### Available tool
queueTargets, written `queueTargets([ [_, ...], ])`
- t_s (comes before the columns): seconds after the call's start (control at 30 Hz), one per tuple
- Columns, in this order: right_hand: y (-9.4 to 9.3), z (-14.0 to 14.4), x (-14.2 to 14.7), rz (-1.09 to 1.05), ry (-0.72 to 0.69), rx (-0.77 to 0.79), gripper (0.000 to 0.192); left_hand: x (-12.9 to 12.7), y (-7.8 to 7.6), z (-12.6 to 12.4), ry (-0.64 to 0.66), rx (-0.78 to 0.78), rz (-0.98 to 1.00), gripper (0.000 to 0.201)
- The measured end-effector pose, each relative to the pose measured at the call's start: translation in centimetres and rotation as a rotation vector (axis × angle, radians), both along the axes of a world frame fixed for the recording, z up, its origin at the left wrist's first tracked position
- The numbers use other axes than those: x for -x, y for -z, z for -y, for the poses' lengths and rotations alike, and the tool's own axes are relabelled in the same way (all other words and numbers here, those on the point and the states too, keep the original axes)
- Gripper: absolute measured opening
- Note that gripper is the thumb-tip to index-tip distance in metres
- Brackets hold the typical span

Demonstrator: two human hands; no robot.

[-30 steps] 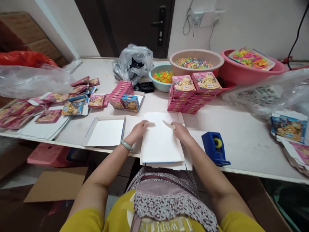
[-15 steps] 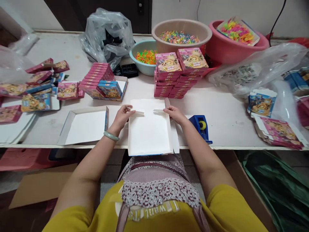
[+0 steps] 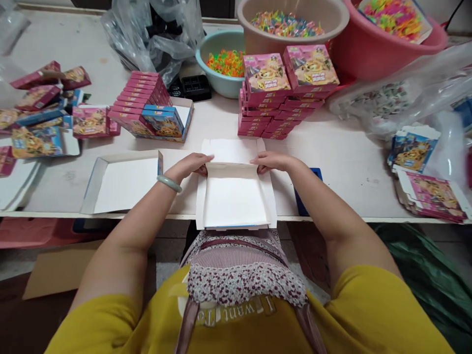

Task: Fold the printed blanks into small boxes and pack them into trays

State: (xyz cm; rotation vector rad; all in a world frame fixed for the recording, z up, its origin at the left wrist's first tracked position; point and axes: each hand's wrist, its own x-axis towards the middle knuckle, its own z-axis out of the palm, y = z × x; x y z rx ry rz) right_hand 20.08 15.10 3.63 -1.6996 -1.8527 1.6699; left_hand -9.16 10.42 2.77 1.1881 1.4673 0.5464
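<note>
- The left hand [image 3: 192, 164] and right hand [image 3: 271, 161] are both curled closed on the far wall of a white cardboard tray [image 3: 236, 201], thumbs tucked under and out of sight.
- The tray is plain white inside, its side walls folded up, a thin blue edge along the near flap; a loose flap lies flat beyond the hands.
- It sits on the desk [image 3: 342, 157] at the near edge, straight ahead of the person, between both wrists.
- The right forearm hides most of a blue tape dispenser [image 3: 309, 196].
- A finished tray [image 3: 123, 182] lies just left; stacked pink boxes [image 3: 283, 93] stand beyond.
</note>
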Motion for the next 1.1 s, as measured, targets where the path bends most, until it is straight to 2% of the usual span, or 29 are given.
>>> queueTargets([
  [0.07,-0.3,-0.2,0.7,0.21,-0.211,-0.196,0.025,-0.1,0.2,-0.6,0.181,-0.1,-0.186,0.021],
  [0.17,-0.3,0.0,2.5,0.536,-0.49,-0.598,0.015,-1.2,0.5,-0.8,0.42,-0.423,-0.578,0.011],
  [0.23,-0.3,0.4,3.6,0.643,-0.634,-0.709,0.018,-2.2,0.4,-0.5,0.519,-0.555,-0.816,0.012],
  [0.3,-0.3,0.8,4.1,0.695,-0.705,-0.722,0.024,-3.0,0.2,-0.3,0.575,-0.586,-0.955,0.018],
  [0.4,-0.1,1.6,4.1,0.737,-0.744,-0.752,0.027,-3.6,0.0,0.1,0.647,-0.607,-1.023,0.023],
  [0.53,0.9,2.3,4.1,0.771,-0.743,-0.832,0.03,-4.1,0.6,0.5,0.73,-0.646,-1.088,0.029],
  [0.63,1.5,2.2,4.1,0.746,-0.655,-0.824,0.03,-4.7,0.7,0.9,0.678,-0.647,-1.1,0.033],
  [0.73,1.2,2.2,3.3,0.568,-0.573,-0.766,0.027,-4.2,-0.6,1.2,0.636,-0.613,-0.992,0.032],
  [0.8,0.6,2.7,2.0,0.321,-0.437,-0.835,0.039,-2.1,-2.2,1.9,0.557,-0.618,-0.878,0.03],
  [0.83,0.3,3.2,1.1,0.189,-0.328,-0.899,0.046,-0.4,-3.1,2.7,0.473,-0.636,-0.812,0.03],
  [0.9,0.0,4.6,-0.9,-0.035,-0.083,-0.978,0.052,4.1,-5.0,5.3,0.212,-0.679,-0.665,0.032],
  [0.93,0.1,5.3,-1.9,-0.09,0.018,-0.965,0.05,6.7,-5.8,7.1,0.046,-0.688,-0.59,0.032],
  [0.97,0.4,6.0,-2.8,-0.1,0.095,-0.924,0.048,9.6,-6.5,9.0,-0.131,-0.678,-0.539,0.031],
  [1.03,1.6,7.0,-4.1,0.0,0.168,-0.809,0.044,15.6,-7.2,12.8,-0.471,-0.604,-0.576,0.029],
  [1.1,3.1,7.1,-4.5,0.182,0.159,-0.727,0.044,20.7,-7.2,15.8,-0.696,-0.452,-0.697,0.023],
])
